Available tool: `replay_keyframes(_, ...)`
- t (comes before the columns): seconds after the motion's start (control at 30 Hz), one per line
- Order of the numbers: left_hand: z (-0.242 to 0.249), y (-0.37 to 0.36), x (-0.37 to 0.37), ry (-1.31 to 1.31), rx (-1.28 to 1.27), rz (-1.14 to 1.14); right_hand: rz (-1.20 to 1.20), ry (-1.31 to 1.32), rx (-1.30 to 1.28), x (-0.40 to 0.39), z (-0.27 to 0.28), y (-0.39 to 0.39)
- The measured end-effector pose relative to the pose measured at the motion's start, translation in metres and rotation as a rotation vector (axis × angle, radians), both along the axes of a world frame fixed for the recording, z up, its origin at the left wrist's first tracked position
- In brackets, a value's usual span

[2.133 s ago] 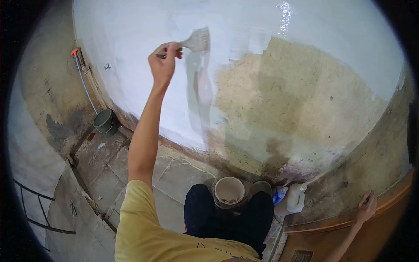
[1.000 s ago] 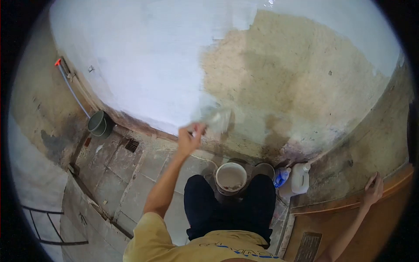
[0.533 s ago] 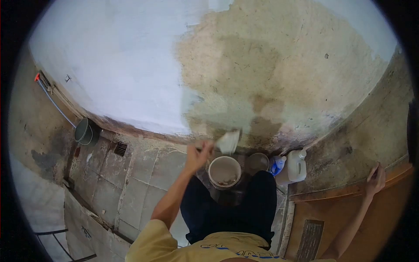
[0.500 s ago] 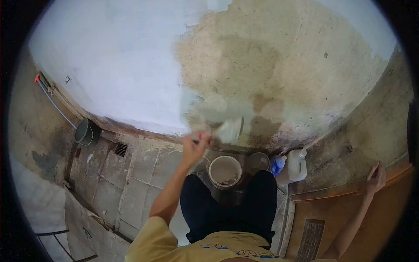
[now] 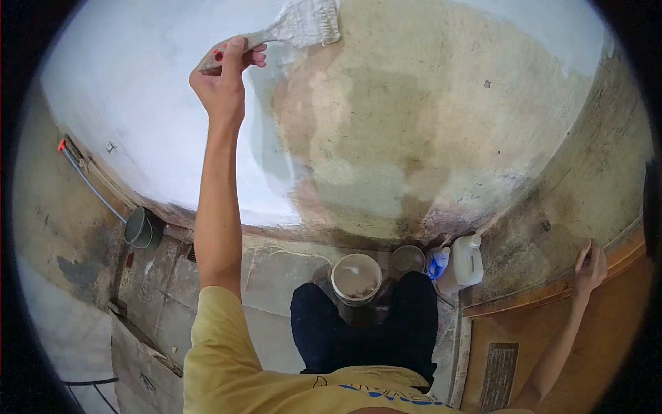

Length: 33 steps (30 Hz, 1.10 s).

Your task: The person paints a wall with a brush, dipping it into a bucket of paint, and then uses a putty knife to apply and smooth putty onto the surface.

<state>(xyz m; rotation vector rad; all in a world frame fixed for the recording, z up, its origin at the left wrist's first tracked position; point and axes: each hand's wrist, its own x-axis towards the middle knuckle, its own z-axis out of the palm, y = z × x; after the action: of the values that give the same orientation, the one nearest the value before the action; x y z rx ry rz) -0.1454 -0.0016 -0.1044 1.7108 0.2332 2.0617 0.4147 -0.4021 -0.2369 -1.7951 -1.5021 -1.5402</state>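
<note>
My left hand is closed around the handle of a wide paintbrush, raised high in front of the wall. The bristles are coated whitish and point right, over the border between the white part of the wall and its bare tan part. Whether they touch the wall is unclear. My right hand is far to the right, by the edge of a wooden panel, with its fingers partly apart and nothing seen in them. A bucket of pale liquid stands between my knees.
Beside the bucket are a round container, a blue bottle and a white jug. A dark bucket and a blue hose are at the left wall. Grey tiles cover the floor.
My left hand has moved up and to the left with the brush, from low near the bucket to high on the wall. My right hand stays by the wooden panel.
</note>
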Motion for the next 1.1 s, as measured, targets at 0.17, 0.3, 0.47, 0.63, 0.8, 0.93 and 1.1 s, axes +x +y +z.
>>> replay_keyframes(0.17,0.010,0.005,0.002,0.009,0.009,-0.015,-0.032,-0.001,0.024,-0.001,-0.002,0.001)
replay_keyframes(0.3,0.014,0.006,0.002,0.060,0.030,0.010,0.016,-0.025,0.055,-0.002,0.000,0.003)
replay_keyframes(0.47,0.012,0.007,-0.014,0.044,0.026,0.050,0.007,-0.028,0.018,-0.013,0.007,0.004)
replay_keyframes(0.63,0.010,0.012,-0.045,0.045,0.022,0.128,-0.043,-0.011,-0.026,-0.006,0.003,0.002)
replay_keyframes(0.8,0.000,0.016,-0.083,0.060,0.002,0.232,-0.055,-0.018,-0.029,-0.007,0.002,0.001)
replay_keyframes(0.93,-0.006,0.020,-0.118,0.042,-0.005,0.338,0.009,-0.013,-0.005,-0.005,0.003,0.003)
replay_keyframes(1.1,-0.006,0.002,-0.124,0.001,-0.008,0.345,0.058,0.073,0.008,-0.008,0.003,0.004)
